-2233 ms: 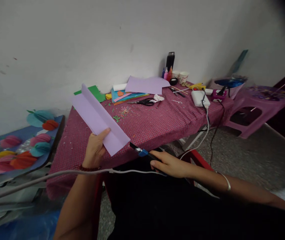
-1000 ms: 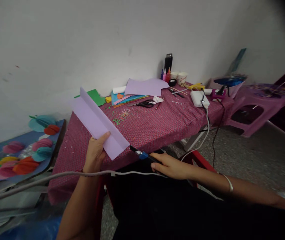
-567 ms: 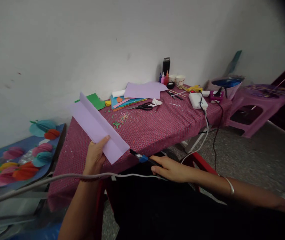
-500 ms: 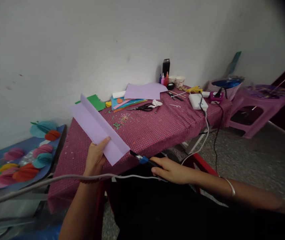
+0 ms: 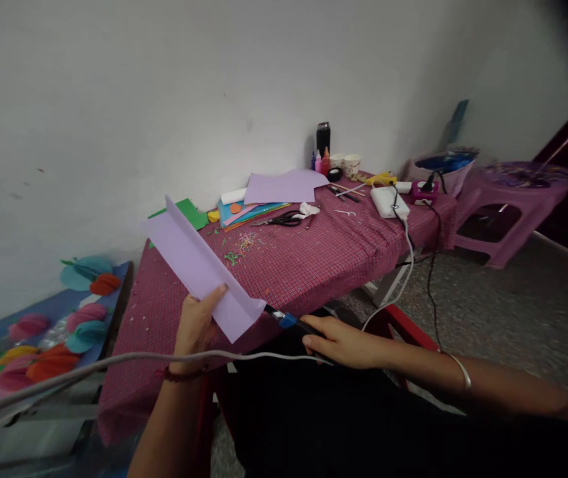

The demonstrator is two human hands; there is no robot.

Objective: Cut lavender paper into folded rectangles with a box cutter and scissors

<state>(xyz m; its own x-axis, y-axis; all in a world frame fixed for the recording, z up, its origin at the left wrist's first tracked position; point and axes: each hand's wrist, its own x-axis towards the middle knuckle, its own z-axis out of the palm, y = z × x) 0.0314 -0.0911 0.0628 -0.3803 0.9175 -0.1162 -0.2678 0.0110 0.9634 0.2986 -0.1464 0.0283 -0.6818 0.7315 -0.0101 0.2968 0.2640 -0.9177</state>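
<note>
My left hand [image 5: 196,323] grips the near end of a folded lilac paper sheet [image 5: 198,265], thumb on top, held up over the front edge of the table [image 5: 308,259]. My right hand [image 5: 344,341] lies low by my lap, fingers closed on a dark tool with a blue band [image 5: 287,320] whose tip points at the paper's near corner. A grey cable [image 5: 114,362] runs across in front of both wrists.
The red checked cloth carries black scissors [image 5: 284,219], a stack of coloured sheets [image 5: 258,199], paper scraps, small glue bottles [image 5: 319,159], paper cups, a yellow glue gun [image 5: 380,178] and a white power bank [image 5: 386,200]. A purple stool [image 5: 507,206] stands right. Paper flowers [image 5: 39,338] lie left.
Both hands keep their hold. The view has drifted so the table and hands sit slightly lower and to the right; the paper is tilted a little more upright.
</note>
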